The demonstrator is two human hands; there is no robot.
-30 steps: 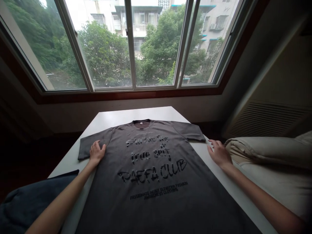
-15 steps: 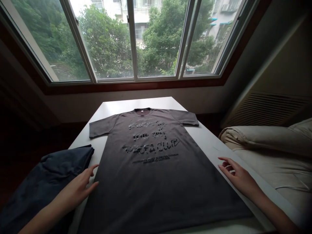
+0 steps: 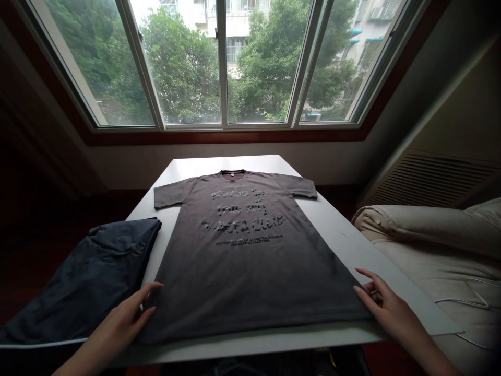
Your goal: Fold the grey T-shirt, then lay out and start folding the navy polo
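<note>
A grey T-shirt (image 3: 242, 261) with dark lettering lies flat, front up, on a white table (image 3: 344, 240), its collar toward the window. My left hand (image 3: 125, 318) rests at the shirt's lower left corner, fingers stretched out and touching the hem edge. At the lower right corner, my right hand (image 3: 385, 303) has its fingers apart, with the tips on the hem. Neither hand holds anything.
A folded dark blue garment (image 3: 90, 277) lies on the table's left side next to the shirt. A cream cushion or sofa (image 3: 438, 235) with a thin white cable stands at the right. A wide window (image 3: 223, 62) fills the far wall.
Both hands have slid back along the shirt's sides from near the sleeves to the hem corners. The view has pulled back, so the table's near edge now shows.
</note>
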